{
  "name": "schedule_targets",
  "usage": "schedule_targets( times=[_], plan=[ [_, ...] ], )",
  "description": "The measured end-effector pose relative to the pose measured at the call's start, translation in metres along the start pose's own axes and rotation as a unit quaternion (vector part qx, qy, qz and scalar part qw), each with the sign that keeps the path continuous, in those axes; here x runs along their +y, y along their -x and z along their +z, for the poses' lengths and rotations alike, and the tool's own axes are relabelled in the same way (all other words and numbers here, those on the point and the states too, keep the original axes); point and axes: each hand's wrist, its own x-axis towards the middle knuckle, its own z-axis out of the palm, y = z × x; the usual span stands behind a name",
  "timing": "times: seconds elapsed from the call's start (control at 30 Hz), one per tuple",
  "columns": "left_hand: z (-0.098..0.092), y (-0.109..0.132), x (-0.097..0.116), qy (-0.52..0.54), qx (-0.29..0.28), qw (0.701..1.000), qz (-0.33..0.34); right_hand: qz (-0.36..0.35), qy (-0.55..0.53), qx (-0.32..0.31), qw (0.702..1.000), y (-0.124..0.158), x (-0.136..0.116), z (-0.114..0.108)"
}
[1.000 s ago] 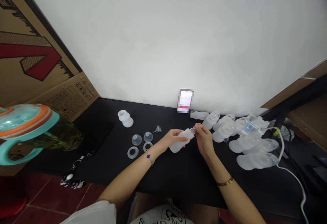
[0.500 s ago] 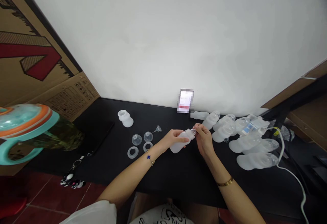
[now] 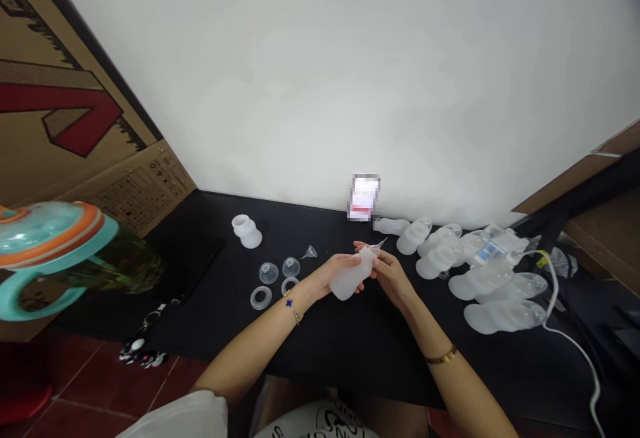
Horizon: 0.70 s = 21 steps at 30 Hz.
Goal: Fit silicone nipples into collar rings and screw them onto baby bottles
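Observation:
Over the middle of the table, my left hand point(image 3: 336, 274) is closed around the body of a frosted baby bottle point(image 3: 345, 286), which tilts up to the right. My right hand point(image 3: 390, 274) grips the bottle's neck, fingers wrapped about the collar. A clear pointed teat tip point(image 3: 381, 244) sticks out beyond the neck; how it sits in the collar is hidden by fingers. Left of my left hand lie clear dome caps point(image 3: 269, 273), a collar ring point(image 3: 261, 298), another ring point(image 3: 288, 285) partly behind my wrist, and a loose clear teat point(image 3: 311, 252).
An uncapped white bottle point(image 3: 247, 231) stands at the back left. Several capped bottles point(image 3: 480, 281) lie on the right beside a white cable point(image 3: 575, 338). A phone point(image 3: 364, 197) leans on the wall. A teal-handled jug point(image 3: 65, 258) and cardboard box point(image 3: 145, 178) occupy the left.
My right hand has shifted from the teat's tip down to the bottle's collar. The teat now shows as a longer, thinner point. My left hand keeps its hold.

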Motion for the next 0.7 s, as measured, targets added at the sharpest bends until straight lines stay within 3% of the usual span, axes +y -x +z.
schedule_targets(
  times=[0.7],
  plan=[
    [-0.0002,-0.0027,-0.0021,-0.108,0.045,0.993,0.028,-0.013,-0.014,0.045,0.999,-0.0008,0.0054,-0.0004]
  ],
)
